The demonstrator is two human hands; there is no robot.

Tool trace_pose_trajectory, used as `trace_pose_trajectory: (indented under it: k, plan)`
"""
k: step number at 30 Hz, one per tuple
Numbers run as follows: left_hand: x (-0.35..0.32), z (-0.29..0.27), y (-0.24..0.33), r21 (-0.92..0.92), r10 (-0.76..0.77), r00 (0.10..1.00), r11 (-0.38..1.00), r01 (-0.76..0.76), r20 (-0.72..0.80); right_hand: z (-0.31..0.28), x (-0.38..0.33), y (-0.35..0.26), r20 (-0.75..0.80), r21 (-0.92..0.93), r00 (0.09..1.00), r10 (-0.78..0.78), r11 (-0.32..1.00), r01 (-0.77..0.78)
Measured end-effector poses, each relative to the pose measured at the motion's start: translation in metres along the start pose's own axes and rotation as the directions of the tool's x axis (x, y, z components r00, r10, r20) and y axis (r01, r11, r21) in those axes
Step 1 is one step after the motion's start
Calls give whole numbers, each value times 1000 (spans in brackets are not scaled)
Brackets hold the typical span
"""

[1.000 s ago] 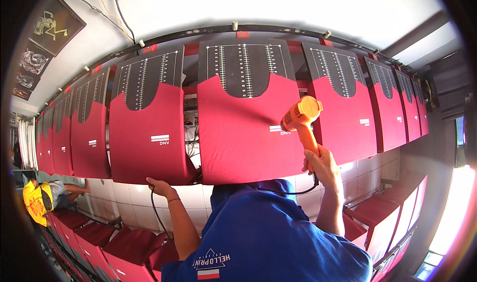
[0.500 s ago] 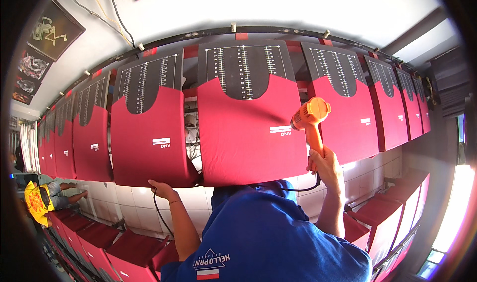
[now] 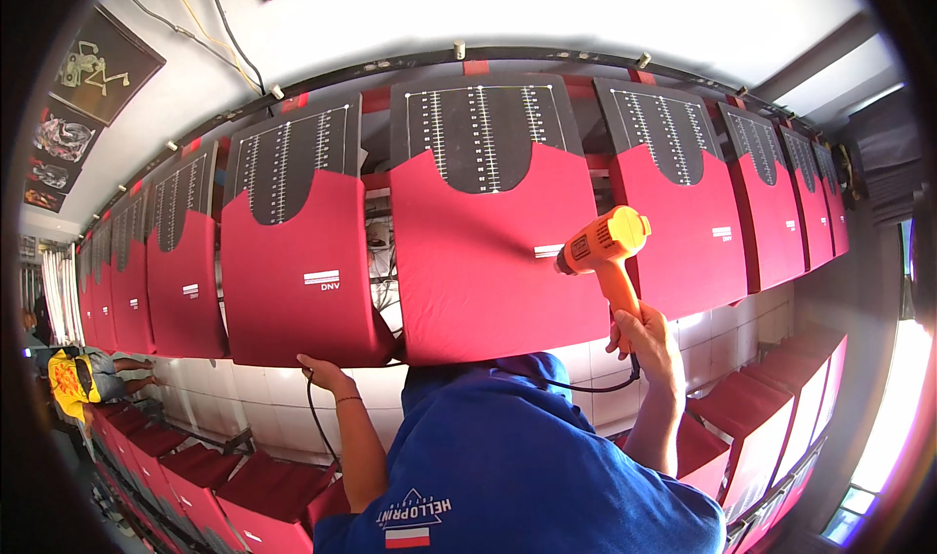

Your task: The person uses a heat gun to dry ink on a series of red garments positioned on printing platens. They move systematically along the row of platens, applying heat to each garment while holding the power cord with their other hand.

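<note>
Right hand (image 3: 646, 346) clamps an orange, round-barrelled heat gun (image 3: 609, 240); matte red cloth (image 3: 483, 281) spreads left of its fingers. From here, I can't tell if the left hand (image 3: 328, 376) grips.

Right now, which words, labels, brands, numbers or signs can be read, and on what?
Located, not quoted:
Red cloths: legible white lettering under bars.
Blue shirt: legible white lettering, upside down.
Black boards: white scale marks, too small.
Heat gun: dark print, too small.
Yellow shirt: red print, too small.
</note>
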State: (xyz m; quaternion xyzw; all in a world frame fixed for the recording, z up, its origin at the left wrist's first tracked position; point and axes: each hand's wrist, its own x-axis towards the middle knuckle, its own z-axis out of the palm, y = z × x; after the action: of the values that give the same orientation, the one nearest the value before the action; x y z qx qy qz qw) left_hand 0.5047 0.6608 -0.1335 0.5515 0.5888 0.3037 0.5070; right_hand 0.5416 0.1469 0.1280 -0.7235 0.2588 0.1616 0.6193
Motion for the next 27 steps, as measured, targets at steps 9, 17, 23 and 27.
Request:
trace_pose_trajectory:
  k: [9,17,23,27]
  plan:
    - [66,-35,28,-80,-64,998,995,62,-29,69,-12,-12,-100,-82,995,3,997,-11]
    - [253,-90,48,-5,-98,988,995,99,-122,276,-17,-35,184,-53,982,-33,998,44]
    - [392,-98,85,-94,-176,984,980,177,17,414,-33,-68,364,-96,931,-3,995,40]
    - [458,-96,84,-225,-134,989,964,144,60,449,-38,-78,294,-174,955,29,984,23]
